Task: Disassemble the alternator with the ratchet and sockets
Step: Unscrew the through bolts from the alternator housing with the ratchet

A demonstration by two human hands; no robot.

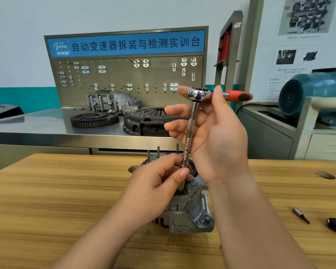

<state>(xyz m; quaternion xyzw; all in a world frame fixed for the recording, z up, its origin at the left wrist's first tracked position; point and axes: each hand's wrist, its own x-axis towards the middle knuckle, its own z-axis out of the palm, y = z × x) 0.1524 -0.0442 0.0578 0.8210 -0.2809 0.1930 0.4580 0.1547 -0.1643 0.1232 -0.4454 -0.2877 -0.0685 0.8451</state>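
Step in hand, by judgement: seating the socket on a fastener atop the alternator [190,212] (fastener itself hidden under the fingers).

Resting on the wooden table [66,191], mounting ear toward the viewer, studs upright at the far side.

Directly above the alternator: left hand [157,185], fingertips curled and pinching the lower end of the extension bar [189,136], just over the brass-coloured socket [181,188].

Higher above the alternator: right hand [215,136], pinching the head of the ratchet [197,94] between thumb and forefinger, remaining fingers spread loose. Red handle pointing right, not gripped. Bar leaning slightly off vertical.

Right of the alternator, well apart: spare bit socket [301,214], lying flat.

Behind the alternator, on the steel bench [37,125]: flywheel ring gear [94,118] and clutch pressure plate [144,121].

Next move, by judgement: confirm full engagement of the socket; square the bar to the fastener; transfer the right hand to the handle; steady the bar with the left hand; then swing to loosen. Likely to slip off if driven at a tilt.
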